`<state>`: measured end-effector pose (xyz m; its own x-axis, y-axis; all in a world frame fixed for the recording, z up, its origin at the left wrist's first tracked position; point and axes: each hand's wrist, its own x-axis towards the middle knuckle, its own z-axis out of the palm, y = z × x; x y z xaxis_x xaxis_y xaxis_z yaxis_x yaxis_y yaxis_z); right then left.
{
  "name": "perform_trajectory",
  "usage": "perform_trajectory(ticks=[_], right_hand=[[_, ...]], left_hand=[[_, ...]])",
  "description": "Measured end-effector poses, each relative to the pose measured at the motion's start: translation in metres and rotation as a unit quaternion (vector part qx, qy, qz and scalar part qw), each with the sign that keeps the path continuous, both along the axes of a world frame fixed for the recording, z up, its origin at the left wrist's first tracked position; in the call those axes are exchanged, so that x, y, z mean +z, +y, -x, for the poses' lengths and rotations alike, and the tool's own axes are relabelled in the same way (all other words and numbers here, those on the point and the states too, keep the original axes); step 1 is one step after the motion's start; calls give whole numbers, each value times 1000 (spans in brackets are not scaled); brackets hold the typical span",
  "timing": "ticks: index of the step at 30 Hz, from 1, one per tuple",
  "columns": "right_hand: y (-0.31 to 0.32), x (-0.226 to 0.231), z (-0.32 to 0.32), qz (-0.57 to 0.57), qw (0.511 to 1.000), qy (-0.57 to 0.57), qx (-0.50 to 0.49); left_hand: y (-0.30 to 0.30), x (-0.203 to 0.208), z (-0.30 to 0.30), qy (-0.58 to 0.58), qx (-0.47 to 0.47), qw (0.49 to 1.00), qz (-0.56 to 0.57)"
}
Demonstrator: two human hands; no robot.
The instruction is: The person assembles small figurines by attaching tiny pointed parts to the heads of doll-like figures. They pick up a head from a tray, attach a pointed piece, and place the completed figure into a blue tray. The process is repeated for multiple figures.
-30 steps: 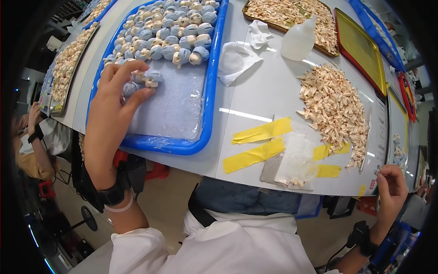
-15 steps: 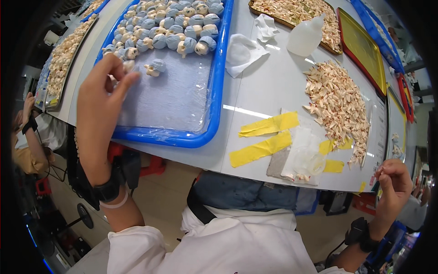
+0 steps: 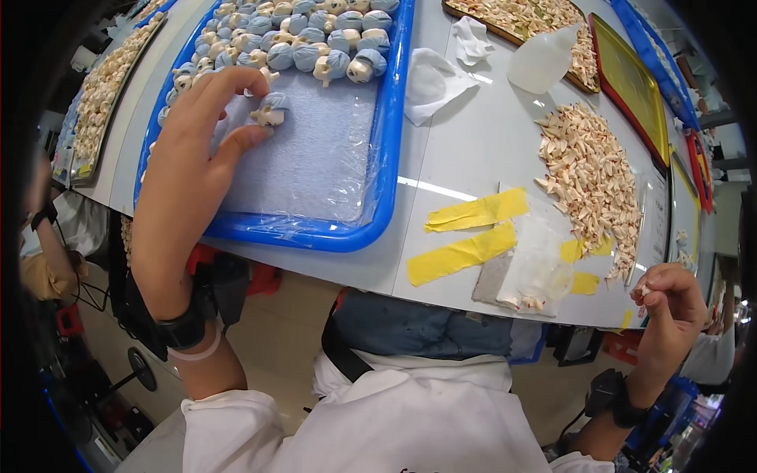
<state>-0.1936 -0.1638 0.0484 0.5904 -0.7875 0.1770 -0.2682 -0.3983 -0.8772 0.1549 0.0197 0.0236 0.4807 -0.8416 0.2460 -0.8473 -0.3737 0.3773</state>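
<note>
My left hand [image 3: 185,158] is over the blue tray [image 3: 323,240]. Its thumb and index finger close round a small doll head [image 3: 270,112] with a pale blue cap and cream parts at its base. Behind it, rows of similar blue-and-cream doll heads [image 3: 307,55] fill the tray's far part; my fingers hide some of them. Off the table's right edge, my right hand [image 3: 674,307] pinches a small cream piece [image 3: 646,291]. The pile of cream, red-tipped slivers [image 3: 591,173] lies on the table beyond that hand.
Yellow tape strips [image 3: 465,246] and a grey pad [image 3: 490,282] lie near the front edge. Farther back are a white squeeze bottle [image 3: 544,59], crumpled tissue [image 3: 430,83] and an olive-yellow tray [image 3: 631,83]. Another person's arm [image 3: 54,244] shows at far left.
My left hand has reached right and closed round the lone doll head, which has turned slightly. My right hand keeps its pinch, now slightly higher and farther left. The whole view has shifted a little.
</note>
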Motion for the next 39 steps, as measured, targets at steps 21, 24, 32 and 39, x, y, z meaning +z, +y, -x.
perform_trajectory(ticks=[21, 24, 32, 39], right_hand=[[11, 9, -21, -31, 999, -7, -6], [17, 9, -34, -31, 999, 0, -7], [17, 9, -66, 163, 957, 168, 170], [34, 8, -86, 259, 939, 187, 126]], left_hand=[[27, 15, 7, 223, -125, 941, 224], [48, 7, 34, 399, -113, 884, 216], [8, -31, 129, 607, -64, 740, 284], [-2, -30, 149, 669, -46, 686, 282]])
